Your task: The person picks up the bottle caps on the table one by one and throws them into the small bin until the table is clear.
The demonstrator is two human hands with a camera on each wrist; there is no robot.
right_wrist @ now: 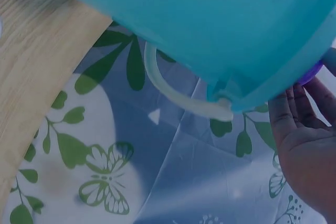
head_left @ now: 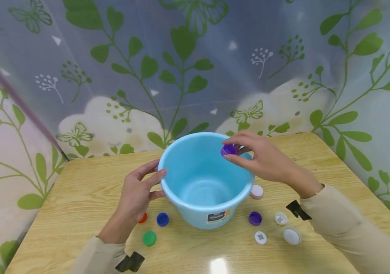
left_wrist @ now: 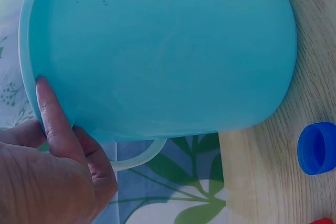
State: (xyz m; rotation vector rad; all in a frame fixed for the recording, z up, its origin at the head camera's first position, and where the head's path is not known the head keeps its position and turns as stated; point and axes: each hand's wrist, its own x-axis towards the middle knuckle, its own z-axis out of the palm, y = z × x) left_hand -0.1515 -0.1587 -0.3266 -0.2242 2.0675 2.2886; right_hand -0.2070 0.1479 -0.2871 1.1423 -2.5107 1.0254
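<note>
A light blue plastic bucket [head_left: 195, 215] stands upright on the wooden table, its inside bare in the head view. My left hand [head_left: 136, 192] grips its left rim, thumb over the edge and fingers along the outer wall. Over the right part of the rim, my right hand [head_left: 265, 156] pinches a purple bottle cap [head_left: 229, 150] between thumb and fingers. In the right wrist view, the bucket's wall [right_wrist: 220, 24] hides most of that cap [right_wrist: 312, 73]. A whitish handle [right_wrist: 178, 97] hangs at the bucket's far side.
On the wooden table [head_left: 95, 190], blue [head_left: 162, 219], green [head_left: 149, 238] and partly hidden red [head_left: 142, 218] caps lie left of the bucket. Another purple cap [head_left: 255, 218] and several white ones, including one near the sleeve [head_left: 292, 236], lie right. A leaf-patterned cloth [head_left: 140, 95] hangs behind.
</note>
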